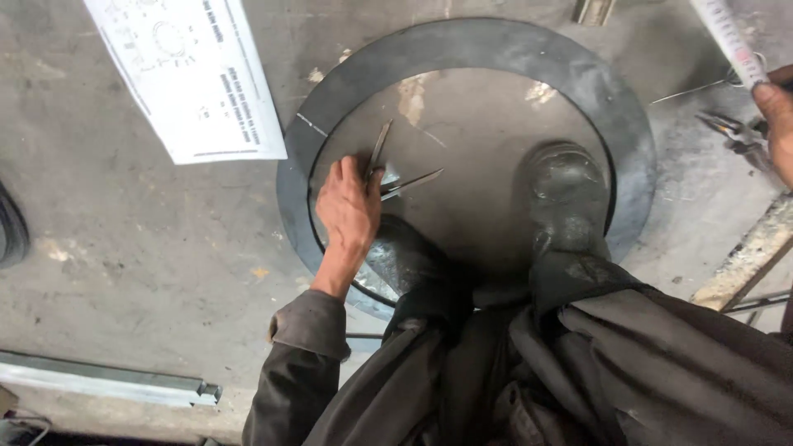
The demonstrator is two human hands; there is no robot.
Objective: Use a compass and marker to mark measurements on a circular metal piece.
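Metal bar (107,381) lies on the concrete floor (124,248) at far left, printed drawing sheet (190,74) above it. Left hand (351,211) grips steel dividers (395,169), fingers (343,175) curled tight around the hinge end. Legs splay in a V: one points up, one right, tips on the dark steel ring (462,45) inner plate. Looks like marking-out in progress; next move likely needs a steady pivot point. Boots (566,198) stand on the plate. Right hand (776,116) at the edge, fingers pinching a tape measure (731,41); pliers (731,128) nearby.
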